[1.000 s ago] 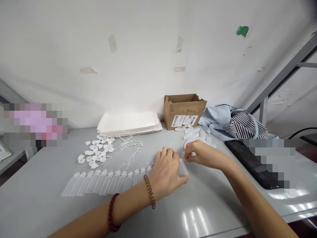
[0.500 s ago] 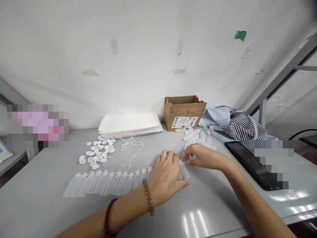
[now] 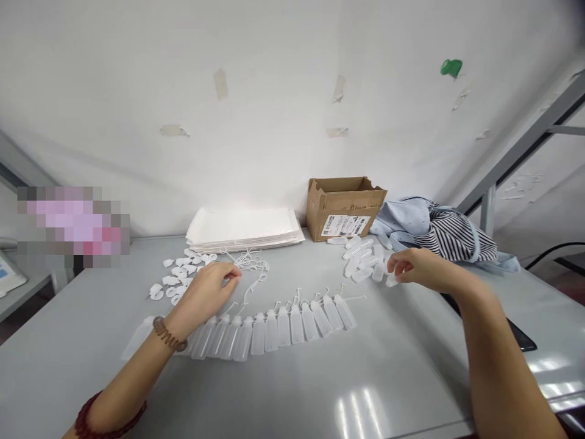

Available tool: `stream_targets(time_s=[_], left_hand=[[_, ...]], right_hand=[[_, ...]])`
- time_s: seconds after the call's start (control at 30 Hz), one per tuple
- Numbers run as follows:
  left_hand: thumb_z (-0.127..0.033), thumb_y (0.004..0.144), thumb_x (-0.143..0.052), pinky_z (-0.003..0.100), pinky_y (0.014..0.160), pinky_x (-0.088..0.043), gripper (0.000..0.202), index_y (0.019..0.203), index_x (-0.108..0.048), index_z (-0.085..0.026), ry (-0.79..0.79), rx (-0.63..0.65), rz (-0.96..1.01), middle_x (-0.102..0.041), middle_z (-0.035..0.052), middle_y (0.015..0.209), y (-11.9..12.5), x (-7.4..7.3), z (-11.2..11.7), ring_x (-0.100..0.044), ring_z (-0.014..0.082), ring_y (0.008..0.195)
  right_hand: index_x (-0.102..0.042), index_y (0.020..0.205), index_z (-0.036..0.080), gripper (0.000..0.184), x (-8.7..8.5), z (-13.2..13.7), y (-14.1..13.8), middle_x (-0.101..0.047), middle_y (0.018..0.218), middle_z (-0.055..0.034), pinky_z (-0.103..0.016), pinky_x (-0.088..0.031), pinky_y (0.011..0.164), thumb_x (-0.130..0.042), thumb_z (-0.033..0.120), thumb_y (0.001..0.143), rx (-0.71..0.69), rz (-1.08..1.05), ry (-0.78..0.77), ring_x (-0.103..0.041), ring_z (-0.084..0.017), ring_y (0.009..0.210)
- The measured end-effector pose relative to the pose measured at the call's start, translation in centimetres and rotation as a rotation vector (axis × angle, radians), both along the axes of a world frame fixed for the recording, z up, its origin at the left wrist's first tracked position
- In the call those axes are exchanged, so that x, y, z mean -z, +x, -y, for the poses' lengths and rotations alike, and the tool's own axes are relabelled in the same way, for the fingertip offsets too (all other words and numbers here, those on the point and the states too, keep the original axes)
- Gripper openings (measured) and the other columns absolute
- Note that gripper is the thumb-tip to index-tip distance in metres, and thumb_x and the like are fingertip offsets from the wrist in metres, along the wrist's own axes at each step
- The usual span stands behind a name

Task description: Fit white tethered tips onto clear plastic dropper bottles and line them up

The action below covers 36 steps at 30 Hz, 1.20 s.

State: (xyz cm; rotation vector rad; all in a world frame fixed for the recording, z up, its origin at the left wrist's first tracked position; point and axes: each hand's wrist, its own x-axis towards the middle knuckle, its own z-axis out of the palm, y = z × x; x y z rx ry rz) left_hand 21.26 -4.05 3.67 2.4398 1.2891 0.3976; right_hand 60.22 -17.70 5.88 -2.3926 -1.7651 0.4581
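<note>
A row of small translucent plastic squeeze bottles point(image 3: 284, 326) lies side by side on the grey table, thin white cords at their necks. My left hand point(image 3: 208, 296) is over the left part of this row, beside a heap of white caps point(image 3: 176, 280). Its thumb and forefinger tips come together; whatever may be between them is hidden. At the right, my right hand point(image 3: 423, 271) has its fingers curled down onto one small bottle point(image 3: 392, 280) at the edge of a loose pile of bottles point(image 3: 363, 259).
Behind the caps lie a tangle of white cord point(image 3: 251, 263) and a stack of white sheets point(image 3: 244, 228). An open cardboard box point(image 3: 345, 207) stands against the wall. Striped and blue cloth point(image 3: 457, 235) lies to its right, with a black phone-like object point(image 3: 518, 335) partly behind my right arm.
My left hand has left the right end of the bottle row and moved left to the caps. My right hand has moved right from the row's end to the loose bottles.
</note>
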Motion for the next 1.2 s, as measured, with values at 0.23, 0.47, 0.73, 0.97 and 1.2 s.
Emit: stream_targets(time_s=[0.23,0.47,0.73,0.97,1.2], left_hand=[[-0.03,0.079,-0.045,0.037,0.078,-0.044,0.024,0.07,-0.065,-0.019,-0.064,0.036,-0.025,-0.07,0.0056,0.08,0.3,-0.7,0.9,-0.061,0.0262,0.087],[-0.027,0.075,-0.047,0.034,0.072,-0.044,0.02,0.07,-0.065,-0.019,-0.111,0.038,0.014,-0.07,0.0057,0.078,1.0,0.6,0.9,-0.061,0.0261,0.086],[-0.022,0.069,-0.048,0.029,0.063,-0.044,0.018,0.059,-0.063,-0.018,-0.166,-0.024,0.11,-0.067,0.0036,0.066,1.5,1.1,0.5,-0.061,0.0218,0.071],[-0.033,0.074,-0.052,0.027,0.059,-0.044,0.022,0.071,-0.067,-0.016,-0.285,-0.113,0.249,-0.067,0.0027,0.074,1.4,-0.7,1.2,-0.059,0.0185,0.066],[-0.032,0.074,-0.058,0.025,0.058,-0.043,0.017,0.067,-0.066,-0.018,-0.738,0.001,0.553,-0.063,0.0006,0.07,2.1,-2.2,3.9,-0.051,0.0132,0.061]], right_hand=[[-0.073,0.073,0.017,0.031,1.3,0.1,1.2,-0.063,0.062,-0.0058,-0.027,-0.039,0.052,-0.053,-0.002,0.059,0.049,0.029,-0.053,-0.056,-0.017,0.053],[-0.075,0.072,0.017,0.027,1.6,0.1,1.7,-0.059,0.069,-0.0077,-0.029,-0.038,0.053,-0.059,0.001,0.057,0.028,0.03,-0.038,-0.055,-0.018,0.058],[-0.07,0.065,0.019,0.015,0.5,0.8,0.2,-0.045,0.055,0.0006,-0.029,-0.03,0.048,-0.06,0.009,0.06,-0.087,-0.032,-0.028,-0.041,-0.014,0.049],[-0.065,0.081,0.019,0.015,-0.8,-0.2,-4.6,-0.056,0.068,-0.0036,-0.03,-0.04,0.059,-0.062,0.033,0.076,-0.174,-0.191,0.181,-0.051,-0.017,0.062],[-0.062,0.092,0.021,0.015,1.7,-1.5,-13.4,-0.061,0.093,-0.0068,-0.025,-0.043,0.052,-0.06,0.033,0.084,-0.39,-0.382,0.595,-0.052,-0.015,0.068]])
